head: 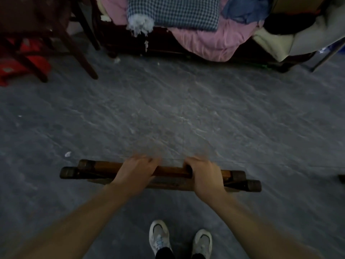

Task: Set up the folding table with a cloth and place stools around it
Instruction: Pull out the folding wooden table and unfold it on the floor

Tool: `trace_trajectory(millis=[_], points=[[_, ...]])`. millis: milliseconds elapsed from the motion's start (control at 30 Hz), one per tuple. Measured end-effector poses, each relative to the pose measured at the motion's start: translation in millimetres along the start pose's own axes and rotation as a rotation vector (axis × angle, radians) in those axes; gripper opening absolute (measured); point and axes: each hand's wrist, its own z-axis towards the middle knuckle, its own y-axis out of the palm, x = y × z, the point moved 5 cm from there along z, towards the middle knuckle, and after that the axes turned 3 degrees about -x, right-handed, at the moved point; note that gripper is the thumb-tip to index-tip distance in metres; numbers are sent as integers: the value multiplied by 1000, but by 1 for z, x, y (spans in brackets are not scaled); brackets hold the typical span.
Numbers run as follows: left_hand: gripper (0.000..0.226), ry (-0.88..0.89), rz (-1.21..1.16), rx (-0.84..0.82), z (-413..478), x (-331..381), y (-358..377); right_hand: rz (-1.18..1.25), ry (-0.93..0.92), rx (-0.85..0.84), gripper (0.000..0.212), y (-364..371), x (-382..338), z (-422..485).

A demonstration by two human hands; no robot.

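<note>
A room in a home: a bed (141, 43) piled with a pink blanket (211, 40), a checked pillow (173, 12) and clothes (244, 10).

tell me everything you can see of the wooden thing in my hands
The wooden frame looks like folded furniture seen edge-on: worn brown bars lying level, dark rounded leg ends sticking out at both sides. The left hand and right hand grip its top bar, fingers curled over it. Whether it touches the floor is unclear.

The folded table (168, 171) is dark, worn wood with a dull sheen. The floor (186, 109) looks like matt grey stone, veined and scuffed. Pink cloth (211, 42) and a checked woven fabric (173, 12) lie crumpled.
</note>
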Motion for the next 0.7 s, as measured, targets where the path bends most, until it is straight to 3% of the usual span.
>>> trace_trajectory(millis=[300, 533, 700], points=[[45, 33, 22, -21, 13, -7, 32, 11, -8, -125, 46, 21, 13, 14], [52, -99, 21, 16, 28, -8, 23, 55, -201, -130, 26, 14, 25, 26], [47, -284, 45, 9, 23, 2, 9, 156, -278, -220, 26, 11, 26, 28]])
